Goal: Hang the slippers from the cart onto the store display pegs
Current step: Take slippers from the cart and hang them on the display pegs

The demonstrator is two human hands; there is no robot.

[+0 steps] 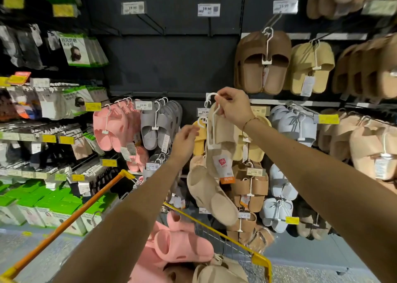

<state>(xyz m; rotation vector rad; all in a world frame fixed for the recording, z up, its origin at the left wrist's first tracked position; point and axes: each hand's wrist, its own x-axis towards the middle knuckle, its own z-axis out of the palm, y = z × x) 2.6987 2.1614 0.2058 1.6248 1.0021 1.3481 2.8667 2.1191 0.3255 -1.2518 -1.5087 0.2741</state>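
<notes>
My right hand [233,108] pinches the top of a white plastic hanger [212,121] carrying a pair of beige slippers [212,192], held up in front of the middle display peg with its price tag [204,111]. My left hand [185,141] is raised just left of it, fingers curled near the hook of a yellow pair [199,140] hanging there; whether it grips that hook is unclear. Below, the cart [261,259] holds pink slippers [178,246] and more beige ones [219,272].
Pink [111,127] and grey [159,125] slippers hang on pegs to the left. Brown [261,63], tan, light blue [294,125] and beige pairs fill pegs to the right. Empty pegs [150,23] stick out of the dark panel above. Shelves of packaged goods [43,110] line the left.
</notes>
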